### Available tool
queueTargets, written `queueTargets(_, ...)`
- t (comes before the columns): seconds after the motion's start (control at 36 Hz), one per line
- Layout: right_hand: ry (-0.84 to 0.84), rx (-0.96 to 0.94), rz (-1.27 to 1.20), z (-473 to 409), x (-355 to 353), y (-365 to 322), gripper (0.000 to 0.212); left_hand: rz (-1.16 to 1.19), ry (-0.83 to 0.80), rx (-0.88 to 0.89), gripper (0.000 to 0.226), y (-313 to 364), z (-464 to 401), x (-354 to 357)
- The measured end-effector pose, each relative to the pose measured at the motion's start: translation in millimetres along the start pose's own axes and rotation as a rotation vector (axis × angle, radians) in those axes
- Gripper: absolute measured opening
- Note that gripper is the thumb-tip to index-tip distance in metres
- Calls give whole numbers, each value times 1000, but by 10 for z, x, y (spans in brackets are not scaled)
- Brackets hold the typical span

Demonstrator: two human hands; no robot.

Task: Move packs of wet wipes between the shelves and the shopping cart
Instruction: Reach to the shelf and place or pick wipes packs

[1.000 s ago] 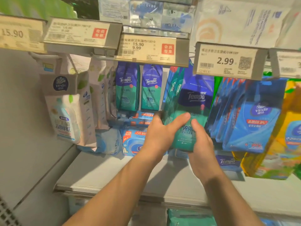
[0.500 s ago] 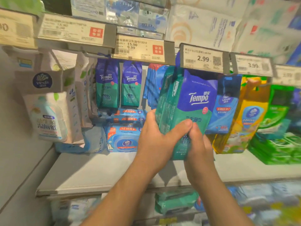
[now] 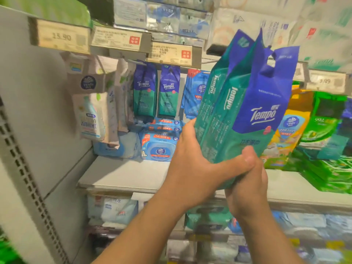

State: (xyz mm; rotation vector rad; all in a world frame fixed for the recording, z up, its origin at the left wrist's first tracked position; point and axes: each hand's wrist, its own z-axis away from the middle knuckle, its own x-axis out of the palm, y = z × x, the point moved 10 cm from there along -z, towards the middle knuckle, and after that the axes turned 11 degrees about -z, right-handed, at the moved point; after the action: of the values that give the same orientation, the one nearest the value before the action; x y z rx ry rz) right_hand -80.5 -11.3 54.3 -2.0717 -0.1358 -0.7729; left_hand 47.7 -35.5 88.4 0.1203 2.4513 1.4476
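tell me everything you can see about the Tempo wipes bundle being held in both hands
The Tempo wipes bundle is several soft, glossy plastic packs held together, teal-green below and deep blue on top, with white Tempo lettering and a small red dot. The blue tops have punched hanging holes. It is tilted, top leaning right, clear of the hooks and in front of the shelf. The left hand grips its left side, thumb across the lower front; the right hand holds it from beneath.

A grey shelf (image 3: 122, 174) carries stacked blue wipe boxes (image 3: 159, 147) at its back left, a pale blue pack (image 3: 116, 146) just beside them, and green packs (image 3: 327, 176) piled at its right end.
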Motion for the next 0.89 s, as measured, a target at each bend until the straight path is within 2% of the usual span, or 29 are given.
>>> queueTargets(0.03,-22,20,-8,39,-4,18,65,-18,10,-15,81,7,54,8)
queueTargets(0.08,-74,60,-18,139,13,4,34,-50,31,-59,84,3,168,32)
queueTargets(0.11,-73,81,-33,198,4,-20,30,-59,42,-81,84,-8,228,48)
queueTargets(0.17,-62,108,-61,307,-74,-64,46,-50,50,-124,84,-38,368,103)
queueTargets(0.25,-68,148,-138,492,-147,-116,34,11,70,-192,80,-103,618,199)
queueTargets(0.33,-28,234,-169,727,-242,-67,48,23,164,-257,75,-159,898,196)
queueTargets(0.39,-41,298,-168,890,-264,-4,46,43,240,-303,74,-218,1109,146)
queueTargets(0.44,-85,371,-135,1067,-222,77,39,69,316,-344,76,-275,1336,58)
queueTargets(0.58,-265,497,-248,1652,77,231,46,62,501,-419,78,-333,1961,-322)
queueTargets(0.78,-347,739,-368,2553,390,475,50,38,733,-475,84,-289,2776,-869)
queueTargets(0.89,-357,905,-378,3017,581,662,69,91,855,-451,81,-243,3175,-1190)
